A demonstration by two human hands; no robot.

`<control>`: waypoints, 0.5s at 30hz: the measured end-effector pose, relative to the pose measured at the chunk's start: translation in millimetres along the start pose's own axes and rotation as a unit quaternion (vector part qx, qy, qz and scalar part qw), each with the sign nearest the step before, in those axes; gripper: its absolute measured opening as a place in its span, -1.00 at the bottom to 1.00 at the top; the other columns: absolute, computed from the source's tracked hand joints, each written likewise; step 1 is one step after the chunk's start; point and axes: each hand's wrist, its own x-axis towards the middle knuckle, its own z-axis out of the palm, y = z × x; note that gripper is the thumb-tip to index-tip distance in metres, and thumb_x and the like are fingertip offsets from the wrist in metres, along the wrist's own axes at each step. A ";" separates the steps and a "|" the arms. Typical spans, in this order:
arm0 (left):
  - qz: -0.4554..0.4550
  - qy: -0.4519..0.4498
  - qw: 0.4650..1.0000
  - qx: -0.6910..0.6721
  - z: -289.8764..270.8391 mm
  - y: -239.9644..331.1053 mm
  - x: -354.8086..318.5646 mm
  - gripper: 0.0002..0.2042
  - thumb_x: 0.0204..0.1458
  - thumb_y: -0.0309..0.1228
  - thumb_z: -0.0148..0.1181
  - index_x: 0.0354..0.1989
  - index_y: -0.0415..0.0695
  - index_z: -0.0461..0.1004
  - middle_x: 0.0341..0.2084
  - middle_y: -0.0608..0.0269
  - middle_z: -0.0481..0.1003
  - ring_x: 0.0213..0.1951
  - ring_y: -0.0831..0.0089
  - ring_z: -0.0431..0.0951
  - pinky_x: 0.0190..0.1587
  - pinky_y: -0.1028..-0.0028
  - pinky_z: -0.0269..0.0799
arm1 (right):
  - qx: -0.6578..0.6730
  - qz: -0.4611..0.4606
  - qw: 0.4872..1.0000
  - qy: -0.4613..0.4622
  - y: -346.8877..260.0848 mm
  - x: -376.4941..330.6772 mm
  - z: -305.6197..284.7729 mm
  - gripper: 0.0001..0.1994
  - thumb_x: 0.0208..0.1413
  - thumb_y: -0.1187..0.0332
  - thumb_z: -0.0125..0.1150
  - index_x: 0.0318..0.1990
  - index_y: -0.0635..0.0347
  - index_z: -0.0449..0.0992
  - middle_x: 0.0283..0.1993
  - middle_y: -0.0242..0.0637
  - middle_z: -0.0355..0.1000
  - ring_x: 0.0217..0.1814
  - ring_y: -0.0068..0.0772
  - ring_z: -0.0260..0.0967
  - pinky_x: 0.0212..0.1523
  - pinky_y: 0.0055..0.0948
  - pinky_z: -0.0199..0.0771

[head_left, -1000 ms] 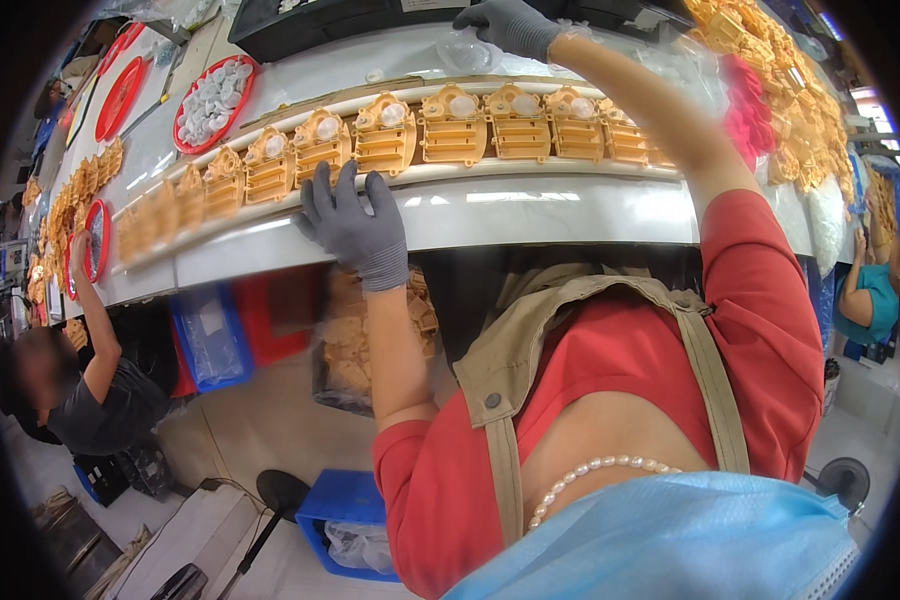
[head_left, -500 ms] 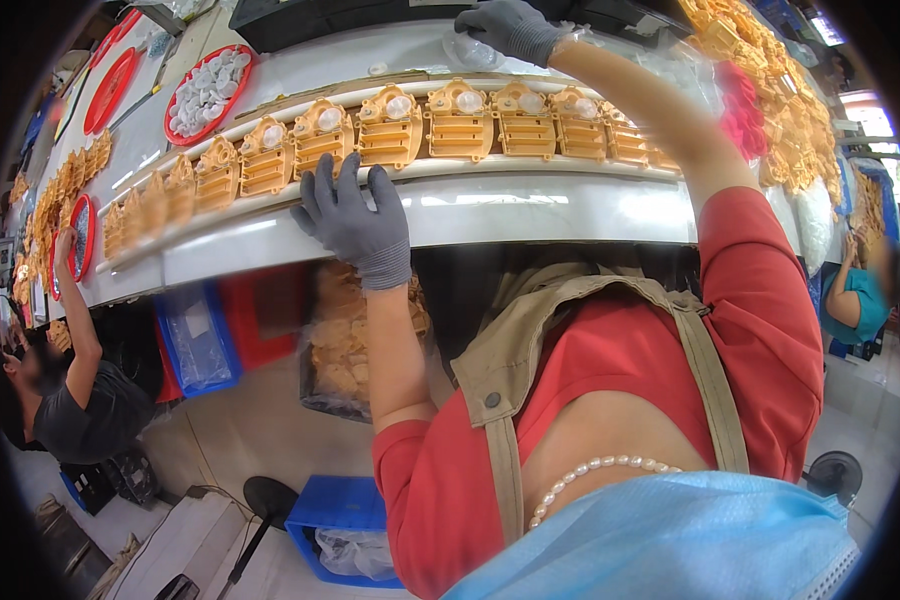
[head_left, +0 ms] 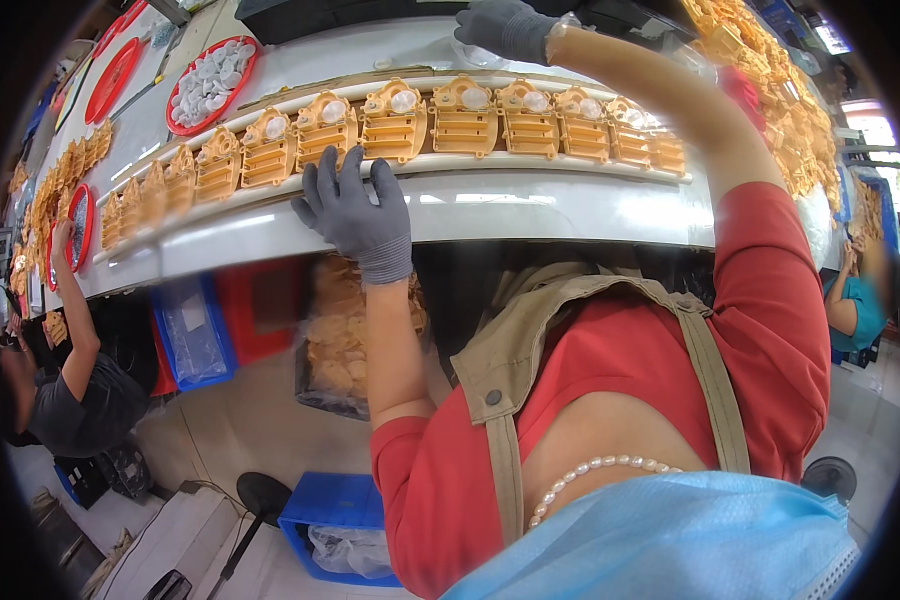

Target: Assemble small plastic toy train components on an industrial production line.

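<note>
A long row of orange plastic housings [head_left: 395, 125], several with a round white piece set in them, lies along the front of a white work table [head_left: 530, 205]. My left hand [head_left: 355, 212], in a grey glove, rests with spread fingers on the table's front edge, just below the housings. My right hand [head_left: 510, 28], also grey-gloved, reaches far over the row to the back of the table and touches a clear plastic bag [head_left: 470, 50]; whether it grips the bag is unclear.
A red tray [head_left: 210, 80] of small white round pieces sits at the back left. A heap of orange housings [head_left: 770, 80] lies at the right. Another person [head_left: 70, 390] works at the left; a third person [head_left: 860, 300] at the right. Blue bins [head_left: 335, 520] stand under the table.
The view shifted slightly, so the row of housings sits a little lower. Both hands stay where they were, the left on the table edge and the right at the back.
</note>
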 end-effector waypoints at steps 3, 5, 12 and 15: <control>-0.005 -0.001 1.000 -0.003 -0.7 -1.0 0.1 -0.76 -0.08 -0.29 0.24 -0.21 -0.02 0.56 -0.03 0.16 0.47 0.09 0.12 0.37 0.23 0.08 0.08 | 0.229 0.063 0.966 0.099 6.7 -18.9 -17.1 -0.86 -0.05 0.41 0.20 -0.29 0.07 0.59 -0.34 -0.12 0.53 -0.26 -0.11 0.51 -0.26 -0.26 0.53; -0.001 0.000 1.000 -0.008 0.0 1.7 2.4 -0.76 -0.08 -0.30 0.24 -0.21 -0.02 0.56 -0.04 0.16 0.47 0.09 0.13 0.37 0.23 0.08 0.08 | 0.337 0.072 0.930 0.127 25.2 -27.9 6.4 -0.85 0.00 0.44 0.24 -0.24 0.14 0.55 -0.34 -0.19 0.53 -0.31 -0.27 0.50 -0.25 -0.42 0.51; -0.004 0.008 1.000 0.008 -3.9 -0.7 -1.4 -0.77 -0.10 -0.30 0.22 -0.23 0.00 0.55 -0.05 0.17 0.46 0.07 0.07 0.37 0.19 -0.05 0.07 | 0.890 0.084 0.445 -0.051 2.3 -22.7 -21.1 -0.80 0.14 0.40 0.21 -0.11 0.22 0.48 -0.31 -0.43 0.45 -0.32 -0.62 0.43 -0.29 -0.66 0.49; -0.001 0.008 0.999 -0.037 -2.3 3.2 -0.3 -0.78 -0.09 -0.28 0.20 -0.23 0.02 0.53 -0.05 0.18 0.45 0.07 0.01 0.36 0.16 -0.13 0.05 | 0.904 0.073 0.416 -0.066 -14.3 1.7 -40.2 -0.80 0.14 0.40 0.21 -0.10 0.23 0.47 -0.31 -0.41 0.46 -0.28 -0.59 0.45 -0.27 -0.64 0.52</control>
